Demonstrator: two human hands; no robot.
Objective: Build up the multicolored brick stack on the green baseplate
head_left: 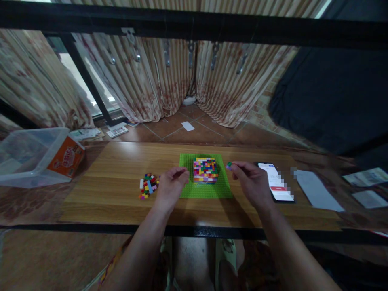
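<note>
One wood-grain table bears one green studded baseplate, one multicoloured brick block on it, one loose brick pile and one smartphone. Flanking the block, the right hand pinches a green-and-purple brick piece; the left hand curls, its hold, if any, impossible to tell.

Can see on the table, from left to right, 1 pile of bricks, 1 baseplate bearing 1 brick block, 1 phone and, at the right end, 1 paper sheet, with 1 box left of the table, and 1 paper slip behind, on the floor before the curtains.
</note>
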